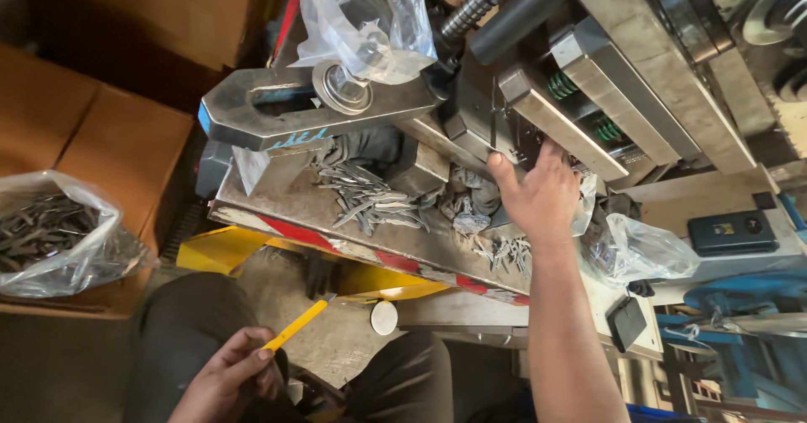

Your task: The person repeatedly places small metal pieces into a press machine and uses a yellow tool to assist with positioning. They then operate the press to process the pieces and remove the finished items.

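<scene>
My right hand [538,194] reaches up under the steel die block [561,120] of a press, fingertips at the die opening; whether it holds a part there is hidden. My left hand [231,374] rests low over my knee, closed on a thin yellow stick [296,325] with a small metal tip. Between the hands, a pile of small grey metal strips [370,194] lies on the worn press table [277,200]. A smaller heap of strips [508,253] sits just below my right wrist.
A heavy steel clamp bar with a bolt [277,108] lies across the table top. Crumpled clear plastic bags [370,19] [643,251] sit above and to the right. A bag full of metal strips [50,234] rests on a cardboard box at left. A dark switch box [731,231] is at right.
</scene>
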